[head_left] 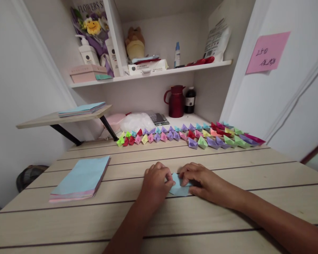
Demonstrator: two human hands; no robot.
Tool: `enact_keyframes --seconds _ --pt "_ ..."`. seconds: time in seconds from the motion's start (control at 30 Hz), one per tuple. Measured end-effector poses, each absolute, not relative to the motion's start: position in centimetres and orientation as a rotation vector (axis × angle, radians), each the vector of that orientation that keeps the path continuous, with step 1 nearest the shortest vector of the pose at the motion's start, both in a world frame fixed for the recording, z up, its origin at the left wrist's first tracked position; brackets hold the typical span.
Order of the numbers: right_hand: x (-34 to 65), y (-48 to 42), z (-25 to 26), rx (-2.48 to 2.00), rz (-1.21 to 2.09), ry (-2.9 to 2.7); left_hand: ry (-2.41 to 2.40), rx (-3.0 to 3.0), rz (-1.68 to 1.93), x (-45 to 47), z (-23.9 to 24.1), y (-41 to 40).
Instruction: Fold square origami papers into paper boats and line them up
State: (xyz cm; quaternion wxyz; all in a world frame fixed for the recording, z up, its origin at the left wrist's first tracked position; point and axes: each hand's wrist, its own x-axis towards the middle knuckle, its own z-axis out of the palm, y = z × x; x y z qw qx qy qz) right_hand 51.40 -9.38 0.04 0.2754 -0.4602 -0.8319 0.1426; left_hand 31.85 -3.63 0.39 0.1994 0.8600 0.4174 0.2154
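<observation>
Both hands are down on the pale wooden slatted table (pixel 228 169), pressed onto a small light-blue folded sheet of paper (pixel 179 187) that lies flat near the table's middle. The left hand (pixel 156 182) is curled into a loose fist, its fingertips pinching the paper's left edge. The right hand (pixel 198 180) lies across the paper's right side, fingers bent and pressing the sheet against the wood, thumb tucked at the top edge. The paper pokes out between the two hands.

To the left of that paper, well apart from it, sits a flat stack of coloured paper sheets, light blue on top with pink edges below (pixel 82 178). Beyond the paper, toward the back of the table, runs a long double row of small folded paper boats in many colours (pixel 190 135). Behind that row stand a dark red jug (pixel 175 101) and a dark bottle (pixel 190 100) just beside it. A pink sticky note (pixel 267 52) hangs on the white wall to the right.
</observation>
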Motion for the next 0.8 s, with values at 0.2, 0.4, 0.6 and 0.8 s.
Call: enact_keyframes --seconds 0.2,0.4,0.6,0.8 --pt "51.1 -9.1 0.0 -1.414 0.339 -2.111 1.155 2.388 0.587 31.5 0.3 -2.9" --pt "50.9 -8.6 -0.2 -1.526 0.288 -2.044 1.164 2.416 0.490 31.4 0.9 -2.5" --pt "50.9 -8.6 -0.3 -1.558 0.250 -2.084 1.204 2.415 0.500 31.4 0.6 -2.7" --pt "51.0 -8.8 -0.6 -1.519 0.336 -1.948 1.193 2.390 0.486 31.4 0.4 -2.5"
